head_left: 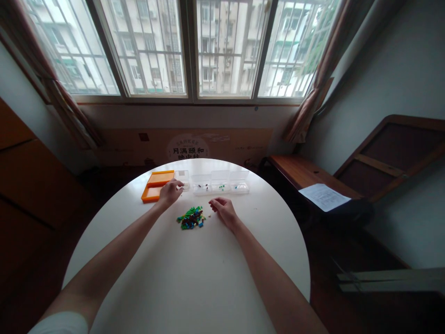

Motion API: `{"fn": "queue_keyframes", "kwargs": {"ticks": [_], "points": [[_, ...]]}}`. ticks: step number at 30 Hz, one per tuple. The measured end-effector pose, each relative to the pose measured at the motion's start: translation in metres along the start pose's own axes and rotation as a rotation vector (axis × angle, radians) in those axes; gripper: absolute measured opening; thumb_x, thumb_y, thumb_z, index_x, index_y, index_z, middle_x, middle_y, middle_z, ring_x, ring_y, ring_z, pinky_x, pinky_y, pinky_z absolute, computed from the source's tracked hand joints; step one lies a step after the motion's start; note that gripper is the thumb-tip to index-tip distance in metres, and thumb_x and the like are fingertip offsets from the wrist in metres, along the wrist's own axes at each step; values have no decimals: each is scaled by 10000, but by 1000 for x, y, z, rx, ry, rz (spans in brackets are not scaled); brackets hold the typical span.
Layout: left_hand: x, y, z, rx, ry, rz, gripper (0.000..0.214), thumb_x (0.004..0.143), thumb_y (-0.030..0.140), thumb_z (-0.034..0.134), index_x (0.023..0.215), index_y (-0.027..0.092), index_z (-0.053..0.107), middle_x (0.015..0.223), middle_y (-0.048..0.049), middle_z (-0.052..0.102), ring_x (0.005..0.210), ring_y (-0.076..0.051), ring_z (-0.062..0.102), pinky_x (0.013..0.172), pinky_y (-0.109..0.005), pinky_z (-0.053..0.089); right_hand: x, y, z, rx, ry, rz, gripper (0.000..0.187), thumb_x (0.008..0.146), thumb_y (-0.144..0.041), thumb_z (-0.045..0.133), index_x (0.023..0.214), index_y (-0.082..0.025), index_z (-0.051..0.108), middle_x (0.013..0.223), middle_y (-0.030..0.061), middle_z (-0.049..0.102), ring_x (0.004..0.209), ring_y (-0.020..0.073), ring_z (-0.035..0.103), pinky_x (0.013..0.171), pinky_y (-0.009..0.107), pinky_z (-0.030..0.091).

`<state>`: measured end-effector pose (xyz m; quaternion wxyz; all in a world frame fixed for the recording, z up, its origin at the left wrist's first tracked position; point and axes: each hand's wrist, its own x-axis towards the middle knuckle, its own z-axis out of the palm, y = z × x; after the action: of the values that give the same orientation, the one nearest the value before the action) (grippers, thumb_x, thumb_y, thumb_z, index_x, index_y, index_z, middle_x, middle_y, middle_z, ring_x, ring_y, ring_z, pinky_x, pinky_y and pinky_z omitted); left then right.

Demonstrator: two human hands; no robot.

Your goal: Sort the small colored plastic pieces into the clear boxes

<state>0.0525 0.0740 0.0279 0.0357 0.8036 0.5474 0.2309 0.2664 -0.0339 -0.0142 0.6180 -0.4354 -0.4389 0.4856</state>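
Note:
A small heap of green, blue and dark little pieces [191, 218] lies near the middle of a round white table [187, 273]. My left hand [170, 192] reaches beyond the heap to a small clear box [182, 178], its fingers curled in a pinch at the box's near edge. Whatever it pinches is too small to see. My right hand [224, 211] rests on the table just right of the heap, fingers loosely curled, nothing visible in it. Three more clear boxes [220, 182] stand in a row to the right, with a few small pieces inside.
An orange box with its lid open [156, 185] sits left of the clear boxes. A wooden bench [306, 174] with a paper sheet [323, 195] stands to the right of the table. Windows and curtains fill the far wall.

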Motion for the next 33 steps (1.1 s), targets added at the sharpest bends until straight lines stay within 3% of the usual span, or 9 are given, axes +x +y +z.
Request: {"fn": "queue_keyframes", "kwargs": {"ticks": [3, 7, 10, 17, 24, 28, 33], "points": [[-3, -7, -4, 55, -90, 24, 213, 742, 255, 566, 914, 201, 680, 933, -47, 661, 855, -214, 596, 700, -282, 444, 1, 0, 0, -8, -2, -1, 219, 657, -359, 672, 674, -141, 681, 575, 17, 593, 510, 91, 479, 515, 236, 362], [-6, -10, -7, 204, -92, 174, 215, 716, 309, 607, 876, 199, 700, 977, -78, 654, 963, -282, 539, 840, -386, 378, 1, 1, 0, -12, -9, -1, 214, 661, -357, 669, 678, -143, 681, 574, 13, 589, 499, 86, 468, 513, 236, 357], [-7, -7, -5, 241, -112, 198, 209, 746, 311, 572, 869, 202, 702, 987, -91, 651, 977, -295, 522, 827, -405, 346, 1, 1, 0, -17, -12, 0, 211, 664, -354, 666, 675, -143, 679, 573, 12, 588, 499, 86, 470, 515, 236, 358], [-4, 3, -3, 292, -161, 188, 231, 790, 254, 473, 726, 173, 680, 827, -99, 667, 808, -239, 584, 750, -356, 332, -1, -2, 1, -21, -5, 2, 241, 649, -379, 673, 673, -139, 679, 574, 17, 596, 502, 89, 473, 516, 237, 367], [14, 3, 2, 278, -9, 86, 260, 832, 260, 427, 874, 203, 677, 924, -97, 665, 916, -262, 579, 787, -365, 376, -1, -3, 2, -18, -5, 10, 249, 635, -390, 682, 662, -142, 680, 572, 21, 598, 502, 89, 476, 508, 233, 369], [25, 2, 8, 236, -15, 3, 283, 822, 231, 426, 978, 207, 661, 991, -94, 661, 938, -254, 586, 791, -346, 407, -2, -6, 3, -34, -2, 11, 269, 635, -408, 680, 665, -141, 681, 566, 21, 598, 505, 92, 478, 505, 230, 375], [26, 0, 14, 218, -38, 0, 306, 787, 219, 458, 1026, 212, 649, 968, -91, 675, 903, -256, 605, 806, -364, 414, -2, -4, 3, -27, -7, 9, 264, 638, -400, 680, 666, -138, 680, 571, 20, 598, 503, 89, 482, 500, 227, 370]]}}
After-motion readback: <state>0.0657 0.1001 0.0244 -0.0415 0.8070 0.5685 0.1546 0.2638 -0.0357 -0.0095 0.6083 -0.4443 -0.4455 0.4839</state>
